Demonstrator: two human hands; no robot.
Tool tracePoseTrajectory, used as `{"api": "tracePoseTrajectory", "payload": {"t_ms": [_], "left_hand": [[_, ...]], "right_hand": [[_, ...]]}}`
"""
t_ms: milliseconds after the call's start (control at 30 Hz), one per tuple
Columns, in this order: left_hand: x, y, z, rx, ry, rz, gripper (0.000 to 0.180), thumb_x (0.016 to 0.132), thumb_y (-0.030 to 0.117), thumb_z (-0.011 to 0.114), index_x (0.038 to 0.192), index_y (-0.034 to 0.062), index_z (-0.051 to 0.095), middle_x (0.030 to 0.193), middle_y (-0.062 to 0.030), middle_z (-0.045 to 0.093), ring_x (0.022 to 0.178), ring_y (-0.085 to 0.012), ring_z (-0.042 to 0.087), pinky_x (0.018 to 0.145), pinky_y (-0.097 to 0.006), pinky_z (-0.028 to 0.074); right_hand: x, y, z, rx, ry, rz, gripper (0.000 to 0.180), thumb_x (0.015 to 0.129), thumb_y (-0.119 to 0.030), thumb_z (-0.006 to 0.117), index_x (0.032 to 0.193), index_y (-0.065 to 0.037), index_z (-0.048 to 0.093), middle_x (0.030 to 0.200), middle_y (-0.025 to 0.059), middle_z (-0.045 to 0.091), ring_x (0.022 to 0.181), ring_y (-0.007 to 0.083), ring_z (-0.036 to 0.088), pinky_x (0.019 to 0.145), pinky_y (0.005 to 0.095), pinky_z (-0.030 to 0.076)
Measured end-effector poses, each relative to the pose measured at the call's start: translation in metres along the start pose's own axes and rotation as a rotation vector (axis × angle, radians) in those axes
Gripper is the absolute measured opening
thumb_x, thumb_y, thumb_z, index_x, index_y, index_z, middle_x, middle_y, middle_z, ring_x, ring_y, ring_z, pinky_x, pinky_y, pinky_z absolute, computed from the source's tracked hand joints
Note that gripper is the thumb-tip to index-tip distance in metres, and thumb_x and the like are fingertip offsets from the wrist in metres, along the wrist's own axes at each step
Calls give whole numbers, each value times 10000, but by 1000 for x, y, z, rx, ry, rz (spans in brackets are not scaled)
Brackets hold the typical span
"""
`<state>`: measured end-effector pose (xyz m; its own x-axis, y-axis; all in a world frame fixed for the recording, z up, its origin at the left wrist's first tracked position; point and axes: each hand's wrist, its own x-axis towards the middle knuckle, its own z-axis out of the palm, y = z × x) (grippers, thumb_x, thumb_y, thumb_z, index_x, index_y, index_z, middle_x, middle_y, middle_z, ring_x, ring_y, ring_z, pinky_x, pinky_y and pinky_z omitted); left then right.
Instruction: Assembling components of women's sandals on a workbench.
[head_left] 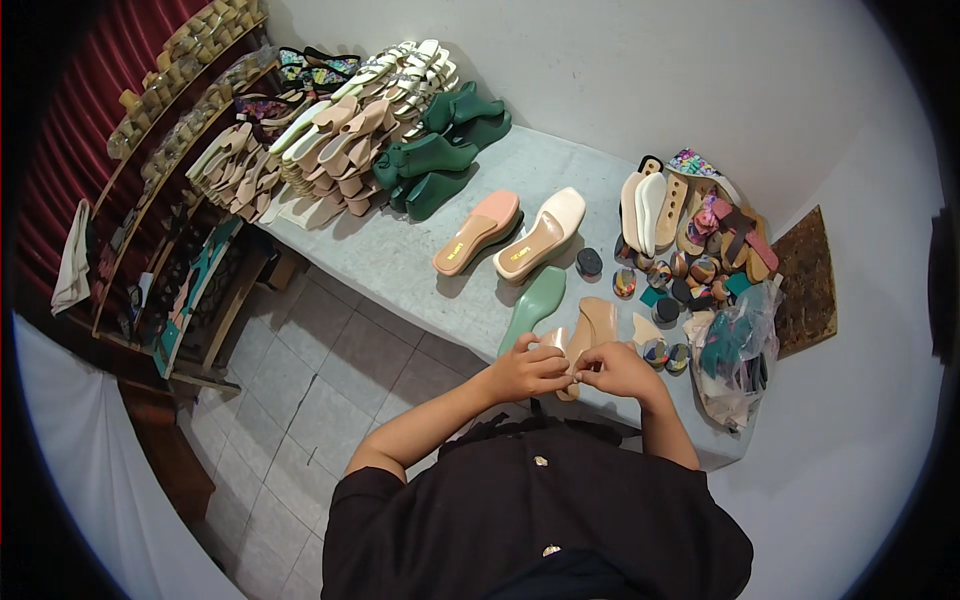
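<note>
A pale, shiny piece (553, 338) is in my left hand (530, 371), fingers curled around it, at the near edge of the table (350, 262). My right hand (617, 372) has thumb and fingertip together near my left fingertips; I cannot tell what they pinch. Just beside my hands lie a tan shoe piece (598, 322) and a green sole (537, 303). Beyond are a pink sandal (478, 232), a cream sandal (543, 234) and a black round pot (589, 262).

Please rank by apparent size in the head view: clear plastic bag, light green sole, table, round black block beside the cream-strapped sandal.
1. Table
2. Clear plastic bag
3. Light green sole
4. Round black block
</note>
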<state>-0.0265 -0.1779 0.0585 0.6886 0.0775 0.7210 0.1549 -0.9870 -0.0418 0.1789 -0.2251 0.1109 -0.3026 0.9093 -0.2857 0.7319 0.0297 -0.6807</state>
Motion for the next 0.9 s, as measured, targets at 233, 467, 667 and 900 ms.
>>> {"api": "tracePoseTrajectory", "payload": {"t_ms": [233,467,667,900], "left_hand": [[-4,31,-1,-121,224,-472,219,711,113,723,903,154,627,759,-4,560,623,-136,530,550,-269,412],[6,70,-9,-685,227,-1137,255,769,267,721,838,33,646,745,-56,621,525,-112,534,494,-247,429],[-6,82,-22,-717,5,-1333,298,848,311,609,876,15,624,755,-130,602,562,-198,559,528,-332,425],[6,81,-26,-542,-140,-1129,268,895,295,530,907,33,583,667,-88,504,629,-222,502,608,-334,400]], "right_hand": [[-1,-9,39,628,331,-73,145,827,-115,591,859,23,624,746,37,628,685,82,559,629,236,442],[-26,-21,71,564,579,-48,104,822,-82,594,844,14,626,726,24,605,668,89,535,592,237,413],[-32,-30,77,404,577,-191,111,787,-73,617,842,23,627,772,126,610,709,213,576,661,303,446],[-29,-8,61,324,389,-178,122,778,-83,624,841,21,625,777,138,609,719,227,586,663,318,454]]}}
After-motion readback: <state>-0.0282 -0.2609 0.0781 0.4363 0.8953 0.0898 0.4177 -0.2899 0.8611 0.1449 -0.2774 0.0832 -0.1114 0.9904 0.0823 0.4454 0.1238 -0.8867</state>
